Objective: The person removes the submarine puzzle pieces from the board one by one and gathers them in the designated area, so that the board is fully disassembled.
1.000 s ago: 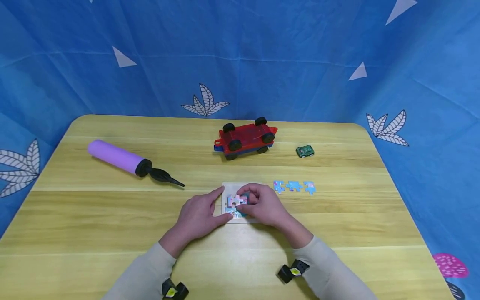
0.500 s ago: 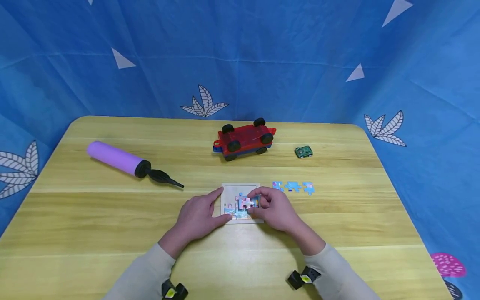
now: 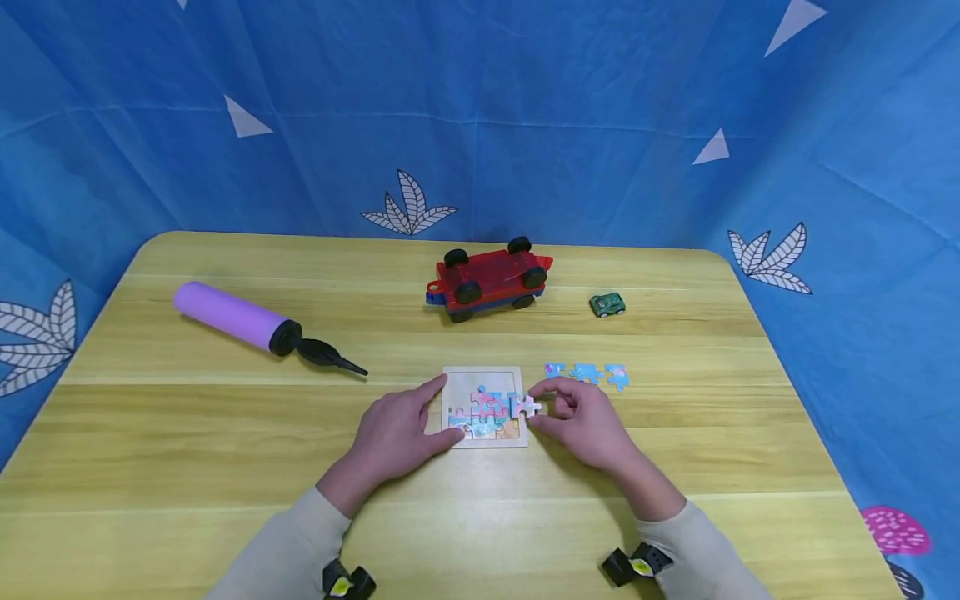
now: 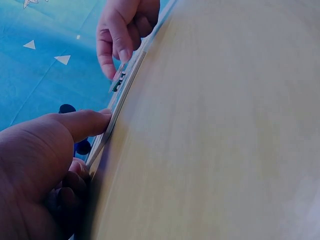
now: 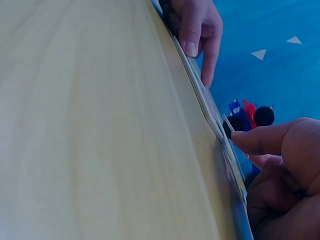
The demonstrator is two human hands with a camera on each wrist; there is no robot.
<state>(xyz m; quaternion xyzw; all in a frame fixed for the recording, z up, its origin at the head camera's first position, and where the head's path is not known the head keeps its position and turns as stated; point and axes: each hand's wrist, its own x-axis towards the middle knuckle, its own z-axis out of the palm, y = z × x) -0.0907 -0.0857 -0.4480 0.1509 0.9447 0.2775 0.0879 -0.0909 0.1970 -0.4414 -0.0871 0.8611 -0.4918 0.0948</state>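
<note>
A square puzzle board [image 3: 460, 387] with a pale rim lies flat at the front middle of the table, several colourful pieces set in its lower and right part. My left hand [image 3: 397, 432] holds it at the left side, thumb on the lower edge and index finger at the upper left corner. Between thumb and index finger, my right hand [image 3: 581, 423] pinches a pink and blue puzzle piece [image 3: 528, 407], raised and overlapping the board's right rim. In the right wrist view the piece [image 5: 228, 123] shows edge-on, tilted over the board. Loose puzzle pieces [image 3: 586, 372] lie beyond the right hand.
A purple hand pump [image 3: 232, 315] with a black nozzle lies at the left. Behind the board rests an upturned red and blue toy wagon [image 3: 491, 279] with black wheels. A small green toy car [image 3: 607, 304] stands at the back right, and a blue cloth [image 3: 570, 125] hangs behind the table.
My right hand has moved right with the piece, from over the board's middle to its right rim, uncovering the set pieces. My left hand stays at the board's left side.
</note>
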